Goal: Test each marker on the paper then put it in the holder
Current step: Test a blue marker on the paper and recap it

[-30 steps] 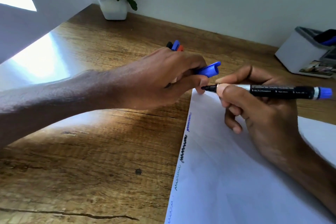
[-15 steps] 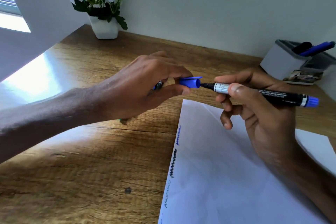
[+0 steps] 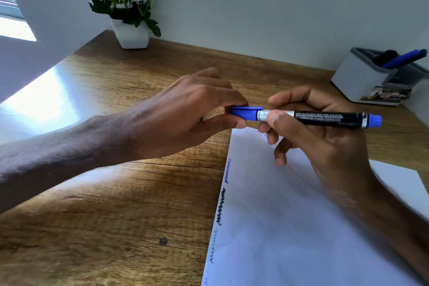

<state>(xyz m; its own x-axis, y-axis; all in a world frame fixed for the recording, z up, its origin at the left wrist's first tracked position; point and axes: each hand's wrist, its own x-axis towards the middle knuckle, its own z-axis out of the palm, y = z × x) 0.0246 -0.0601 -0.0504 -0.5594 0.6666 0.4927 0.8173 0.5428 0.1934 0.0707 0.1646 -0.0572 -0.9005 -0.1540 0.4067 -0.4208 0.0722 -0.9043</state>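
Note:
I hold a blue marker [image 3: 325, 119] level above the desk, its black barrel in my right hand [image 3: 320, 137]. My left hand [image 3: 185, 114] pinches the blue cap [image 3: 246, 114], which sits on the marker's tip. Below lies the white paper [image 3: 290, 227] with several squiggly test lines [image 3: 221, 206] down its left edge. The white holder [image 3: 362, 81] stands at the back right with a blue and a black marker in it. The other markers are hidden behind my left hand.
A white pot with white flowers [image 3: 131, 32] stands at the back of the wooden desk [image 3: 104, 227], against the wall. Bright window light falls on the desk's left side. A small printed card lies at the holder's foot.
The cap, apart from the tip a second ago, now sits on the marker. Both hands came together and rose off the paper. The view has tilted upward.

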